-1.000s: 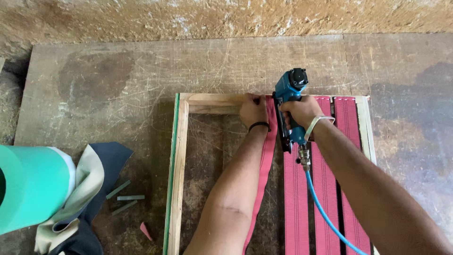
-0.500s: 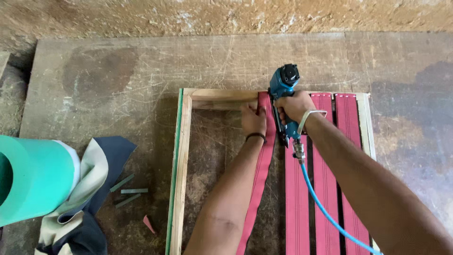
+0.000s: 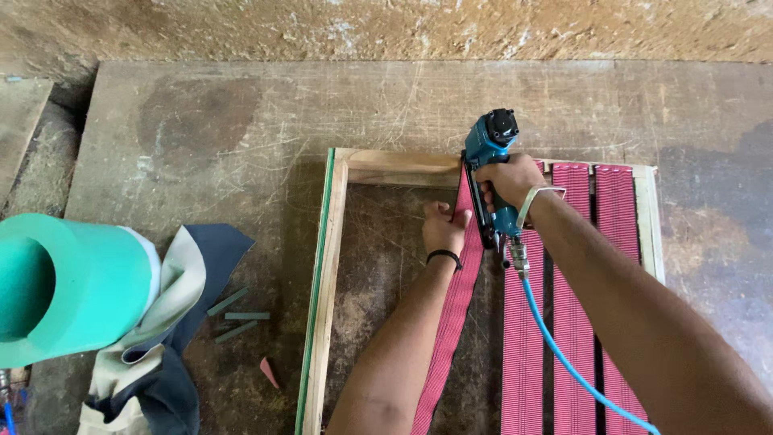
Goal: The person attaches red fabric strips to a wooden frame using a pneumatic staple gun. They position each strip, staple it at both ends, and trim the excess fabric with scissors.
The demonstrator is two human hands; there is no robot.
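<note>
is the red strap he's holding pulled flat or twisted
Flat: the left hand presses the strap against the frame beside the stapler.

No packages, labels, signs or screens are showing anywhere in this view.
</note>
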